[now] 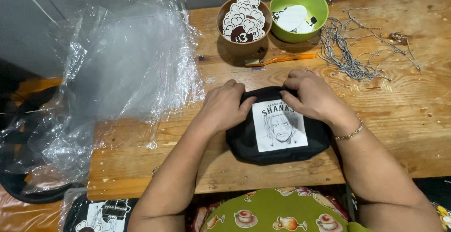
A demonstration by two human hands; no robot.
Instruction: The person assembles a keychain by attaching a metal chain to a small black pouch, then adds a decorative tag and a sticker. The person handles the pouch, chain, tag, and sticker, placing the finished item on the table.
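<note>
Both hands' fingers (244,101) curled—gripping black pouch (277,128)

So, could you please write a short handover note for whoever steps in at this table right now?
Left hand and right hand: both press on the top edge of the folded black fabric item with a white printed panel, lying flat on the wooden table.
Nearby: brown bowl of cut-out stickers, green bowl, orange-handled tool, pile of grey cords, clear plastic bags.
Done: item folded. Left: not bagged.
</note>
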